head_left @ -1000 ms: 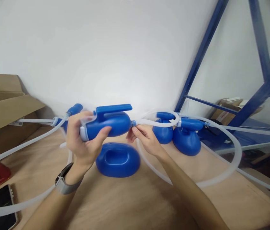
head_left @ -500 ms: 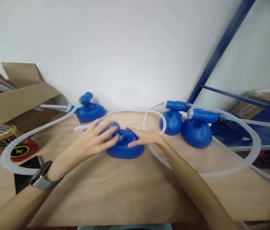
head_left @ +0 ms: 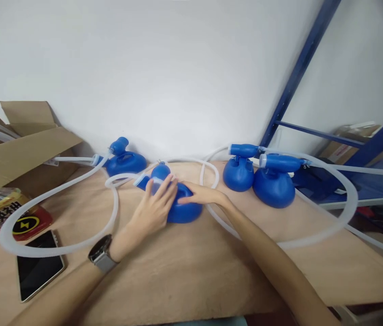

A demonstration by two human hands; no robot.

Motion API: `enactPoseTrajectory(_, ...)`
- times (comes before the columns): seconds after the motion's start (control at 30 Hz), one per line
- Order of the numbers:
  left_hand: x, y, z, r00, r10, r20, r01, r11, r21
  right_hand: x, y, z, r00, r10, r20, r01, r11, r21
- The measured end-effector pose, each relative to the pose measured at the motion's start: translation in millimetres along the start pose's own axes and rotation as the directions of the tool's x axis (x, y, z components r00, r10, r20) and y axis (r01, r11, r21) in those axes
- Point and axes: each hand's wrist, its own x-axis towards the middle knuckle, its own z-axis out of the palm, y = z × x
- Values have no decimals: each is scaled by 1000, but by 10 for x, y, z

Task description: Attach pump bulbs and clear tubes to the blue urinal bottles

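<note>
Near the middle of the table is a blue plastic bottle [head_left: 186,215] with a handle, a tilted neck and a rounded blue piece [head_left: 160,171] beside the neck. My left hand [head_left: 155,203], with a watch on the wrist, lies over the neck; its thumb and fingers are on either side of it. A pale cap or collar shows partly between them. Round the right side of the bottle's handle part, my right hand [head_left: 203,194] keeps hold; its fingertips are partly hidden. A white translucent hose [head_left: 113,213] loops to the left of the bottle.
Similar blue bottles with hoses stand at the back left [head_left: 126,164] and right [head_left: 275,188]. On the left are a cardboard box [head_left: 31,149], a drink bottle [head_left: 1,210] and a phone [head_left: 38,271]. A blue metal shelf [head_left: 300,68] stands at the right.
My left hand has moved right and down onto the bottle's neck, uncovering the rounded blue piece. My right hand stays on the bottle. The view has shifted slightly, showing more of the phone.
</note>
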Motion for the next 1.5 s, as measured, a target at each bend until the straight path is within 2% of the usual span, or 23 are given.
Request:
enactPoseTrajectory(0.1,-18,306,137,991,-132,28,134,987,-93,61,99,99,995,32,-97,-39,997,-68)
enactPoseTrajectory(0.17,-11,394,290,983,-180,22,181,977,-113,66,139,79,989,91,-120,-105,988,-114)
enactPoseTrajectory(0.27,35,324,580,983,-185,15,185,976,-112,-49,137,-177,994,110,-26,-113,977,-180)
enactPoseTrajectory(0.33,84,195,789,983,-180,27,182,976,-116,-213,121,-461,979,203,-21,-201,944,-263)
enactPoseTrajectory(0.37,114,121,893,982,-184,40,187,975,-120,-310,120,-610,952,294,-84,-305,900,-312)
enactPoseTrajectory(0.4,151,44,994,980,-193,57,199,972,-128,-409,129,-749,904,378,-199,-426,832,-355)
enactPoseTrajectory(0.43,196,-32,1091,974,-210,82,220,965,-140,-500,148,-870,829,438,-349,-551,748,-370)
enactPoseTrajectory(0.5,307,-176,1267,956,-253,147,276,946,-170,-638,221,-1029,663,483,-572,-724,607,-327)
enactPoseTrajectory(0.53,374,-242,1345,945,-278,174,308,934,-180,-676,272,-1064,584,489,-648,-782,552,-289)
enactPoseTrajectory(0.6,522,-358,1480,922,-330,204,368,910,-190,-687,387,-1053,471,504,-724,-853,470,-228)
enactPoseTrajectory(0.67,677,-445,1591,905,-369,213,410,891,-195,-636,496,-970,411,525,-746,-889,413,-199)
enactPoseTrajectory(0.8,932,-524,1746,874,-419,246,471,854,-219,-538,585,-803,361,513,-778,-915,355,-191)
enactPoseTrajectory(0.9,1025,-480,1800,832,-494,251,547,804,-231,-565,535,-821,337,481,-809,-922,342,-180)
enactPoseTrajectory(0.97,1042,-413,1811,794,-556,247,606,756,-246,-610,484,-898,353,502,-789,-916,356,-183)
enactPoseTrajectory(1.03,1039,-345,1809,765,-592,255,644,711,-283,-650,433,-992,403,552,-730,-898,393,-199)
enactPoseTrajectory(1.13,1023,-282,1786,754,-587,294,656,650,-384,-686,327,-1098,530,625,-573,-838,489,-242)
enactPoseTrajectory(1.2,1013,-252,1754,764,-558,325,641,600,-478,-692,206,-1110,618,659,-429,-783,562,-266)
enactPoseTrajectory(1.3,1007,-182,1662,799,-490,348,583,489,-649,-662,-55,-1006,756,644,-122,-651,718,-246)
enactPoseTrajectory(1.37,1010,-136,1555,805,-482,344,545,374,-750,-601,-240,-867,833,548,77,-525,827,-202)
enactPoseTrajectory(1.43,1011,-135,1392,782,-521,342,517,236,-823,-515,-388,-708,867,471,163,-435,875,-212)
enactPoseTrajectory(1.5,999,-203,1161,747,-566,347,483,105,-869,-424,-478,-564,880,442,174,-390,881,-266)
